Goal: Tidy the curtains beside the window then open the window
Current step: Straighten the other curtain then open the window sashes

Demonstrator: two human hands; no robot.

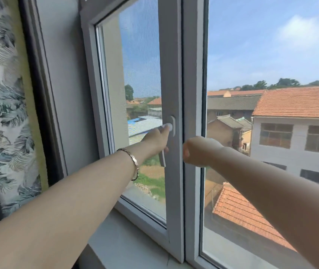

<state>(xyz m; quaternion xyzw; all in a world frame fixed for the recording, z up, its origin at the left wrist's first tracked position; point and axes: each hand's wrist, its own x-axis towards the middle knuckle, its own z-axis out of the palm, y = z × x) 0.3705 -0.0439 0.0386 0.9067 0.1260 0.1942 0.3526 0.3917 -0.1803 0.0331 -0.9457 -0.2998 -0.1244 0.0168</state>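
A white-framed window sash (171, 78) fills the middle of the view and stands slightly swung inward. Its white lever handle (171, 126) points down along the sash's right stile. My left hand (157, 139), with a bracelet on its wrist, is wrapped around that handle. My right hand (197, 151) is a closed fist resting against the centre frame post (192, 94), holding nothing. The patterned curtain (5, 105), printed with grey-blue leaves and a deer, hangs gathered at the far left beside the window.
A white windowsill (127, 247) runs along the bottom. A fixed glass pane (271, 65) on the right looks onto tiled roofs. An insect screen shows behind the left sash.
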